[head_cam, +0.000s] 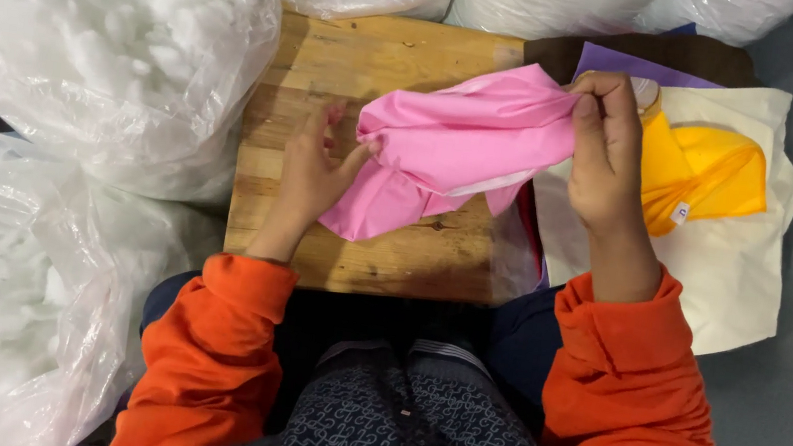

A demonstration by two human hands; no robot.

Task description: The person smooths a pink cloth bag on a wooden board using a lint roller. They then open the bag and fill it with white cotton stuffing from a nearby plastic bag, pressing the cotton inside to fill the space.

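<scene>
r hand (609, 158) grip: pink cloth (456, 150) top edge | l hand (314, 175) at its l edge

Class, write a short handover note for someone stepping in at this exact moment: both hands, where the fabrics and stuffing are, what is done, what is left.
Left hand: grips the pink fabric cover at its lower left edge.
Right hand: pinches the cover's upper right end.
Cover is held over the wooden board, flat and unfilled.
Bags of white stuffing sit left; orange cover lies right on cream cloth.
Done: nothing stuffed. Left: both covers.
</scene>
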